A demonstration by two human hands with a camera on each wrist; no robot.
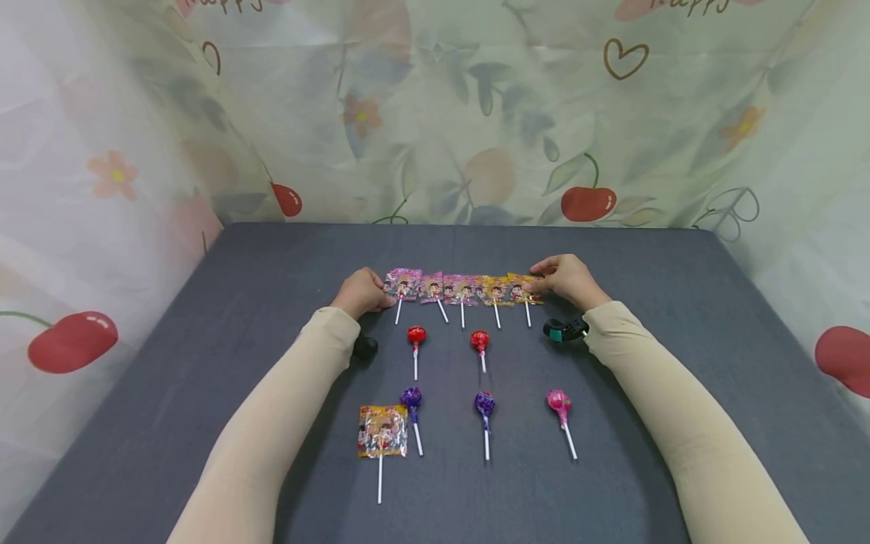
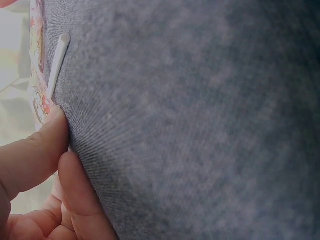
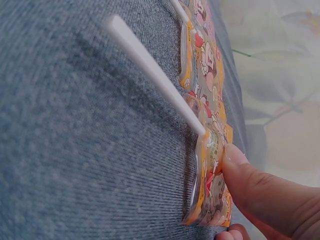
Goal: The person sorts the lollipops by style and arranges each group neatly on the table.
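Flat wrapped lollipops lie in a row near the back of the table, sticks toward me. My left hand (image 1: pixel 365 293) pinches the edge of the leftmost pink-wrapped lollipop (image 1: pixel 403 283); its thumb (image 2: pixel 42 137) touches the wrapper in the left wrist view. At the other end, my right hand (image 1: pixel 569 279) grips the orange-wrapped lollipop (image 1: pixel 519 287), thumb (image 3: pixel 242 167) on the wrapper's face. Between them lie two pink-wrapped lollipops, one being the middle lollipop (image 1: pixel 462 289), and another orange-wrapped lollipop (image 1: pixel 495 290). The wrappers touch or overlap.
Nearer me lie two red ball lollipops (image 1: pixel 479 340), two purple ball lollipops (image 1: pixel 485 403) and a pink ball lollipop (image 1: pixel 559 400). A separate orange-wrapped flat lollipop (image 1: pixel 383 431) lies at front left, touching a purple one. Patterned curtain (image 1: pixel 435 113) borders the grey table (image 1: pixel 646 261).
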